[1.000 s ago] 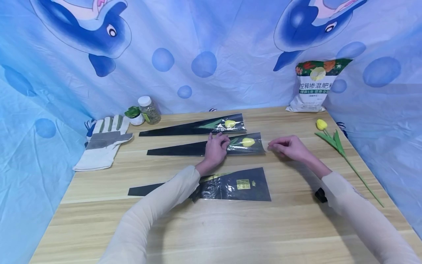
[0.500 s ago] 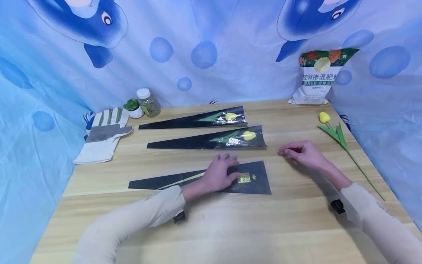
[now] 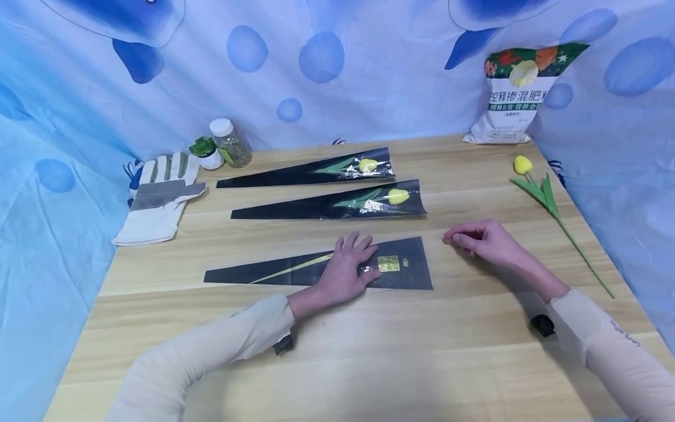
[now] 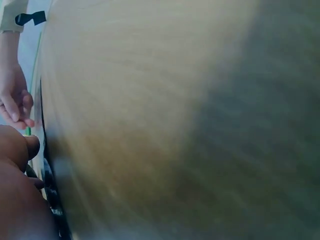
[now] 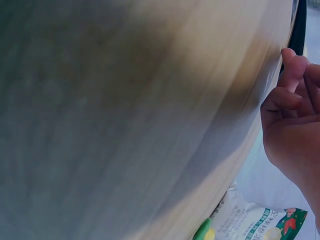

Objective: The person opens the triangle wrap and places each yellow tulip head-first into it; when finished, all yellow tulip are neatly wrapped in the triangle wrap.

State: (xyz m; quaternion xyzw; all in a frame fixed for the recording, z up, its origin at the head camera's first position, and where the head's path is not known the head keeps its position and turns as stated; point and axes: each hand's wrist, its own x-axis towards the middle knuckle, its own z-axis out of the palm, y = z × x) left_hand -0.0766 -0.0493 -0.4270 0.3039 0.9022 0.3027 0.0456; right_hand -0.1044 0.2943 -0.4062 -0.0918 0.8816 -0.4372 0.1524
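Note:
A flat black flower sleeve [image 3: 406, 278] with a gold label lies nearest to me. My left hand [image 3: 345, 266] rests on its middle, fingers spread; nothing is gripped. To the right of the sleeve's wide end is my right hand [image 3: 490, 241], low over the table, its fingers loosely bent and holding nothing visible; the right wrist view shows this right hand [image 5: 292, 125] with bent fingers too. Behind lie two more black sleeves, the middle one [image 3: 285, 207] and the back one [image 3: 269, 179], each with a yellow tulip inside. A loose yellow tulip [image 3: 522, 164] lies on the right.
Gardening gloves [image 3: 153, 220] lie at the left on the wooden table [image 3: 369, 363]. A small potted plant [image 3: 207, 155] and a white-capped jar [image 3: 232, 146] stand at the back left. A fertilizer bag [image 3: 511, 102] stands at the back right against a blue curtain.
My left hand has left the middle sleeve and come forward onto the front one. My right hand has drawn back slightly to the right. The head view has tilted down.

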